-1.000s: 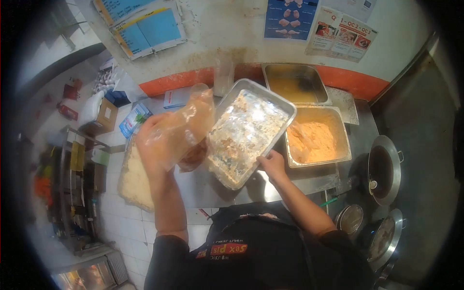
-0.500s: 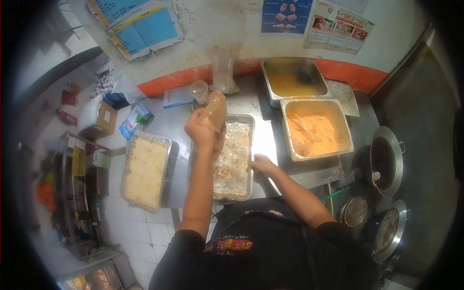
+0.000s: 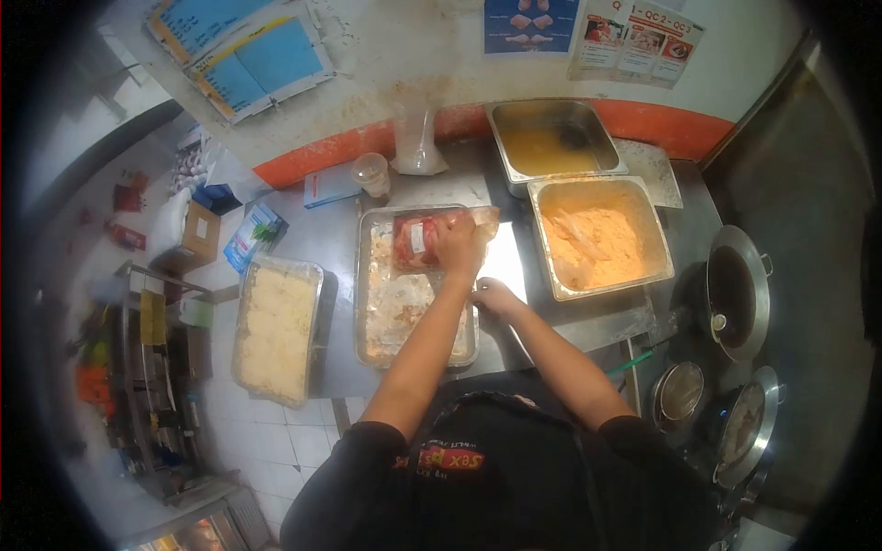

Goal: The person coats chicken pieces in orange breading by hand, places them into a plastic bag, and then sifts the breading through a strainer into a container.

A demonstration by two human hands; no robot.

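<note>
My left hand (image 3: 457, 246) is closed on a plastic bag of red raw meat (image 3: 411, 241) with a white label. The bag lies over the far right part of a shallow metal tray (image 3: 361, 317), and its loose brownish end sticks out past my fingers. A mottled, crumb-stained pale surface shows inside the tray. At the tray's right rim, my right hand (image 3: 499, 298) is closed, its fingertips against the edge.
To the left stands a tray of pale coating (image 3: 276, 331). Right are a deep pan of orange flour mix (image 3: 602, 243) and a pan of yellowish liquid (image 3: 551, 151). Behind sit a plastic cup (image 3: 370, 173) and clear bag (image 3: 418, 147). Woks (image 3: 735, 294) stand far right.
My left hand has brought the bag down from upright above the tray and turned it over to the right, showing its red side and label. My right hand stays at the rim.
</note>
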